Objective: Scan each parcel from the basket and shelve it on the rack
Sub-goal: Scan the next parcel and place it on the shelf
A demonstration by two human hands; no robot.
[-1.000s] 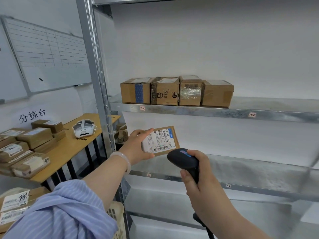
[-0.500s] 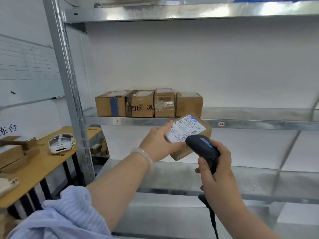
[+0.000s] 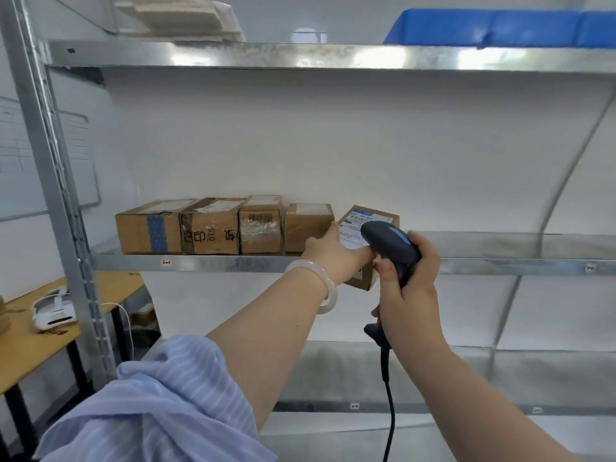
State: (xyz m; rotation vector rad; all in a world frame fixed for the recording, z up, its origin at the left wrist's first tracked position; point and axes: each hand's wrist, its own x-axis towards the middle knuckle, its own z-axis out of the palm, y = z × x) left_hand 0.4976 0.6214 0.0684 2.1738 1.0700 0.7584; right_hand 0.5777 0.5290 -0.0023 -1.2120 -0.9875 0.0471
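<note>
My left hand point(image 3: 333, 253) holds a small cardboard parcel point(image 3: 373, 219) with a white shipping label, tilted at the front edge of the middle shelf point(image 3: 206, 263), just right of the boxes standing there. My right hand point(image 3: 408, 285) grips a black corded barcode scanner point(image 3: 388, 243), whose head sits close in front of the parcel's label and hides part of it. Several brown parcels point(image 3: 213, 226) stand in a row on that shelf, at its left end.
The metal rack has an upright post point(image 3: 58, 195) at the left and a lower shelf point(image 3: 466, 375). A blue bin point(image 3: 500, 26) and a pale flat package point(image 3: 180, 15) sit on the top shelf. A wooden table point(image 3: 30, 341) with a white device stands at the left.
My left hand has raised the parcel up and to the right, from below the middle shelf to its front edge beside the row of boxes. The scanner followed, staying in front of the label.
</note>
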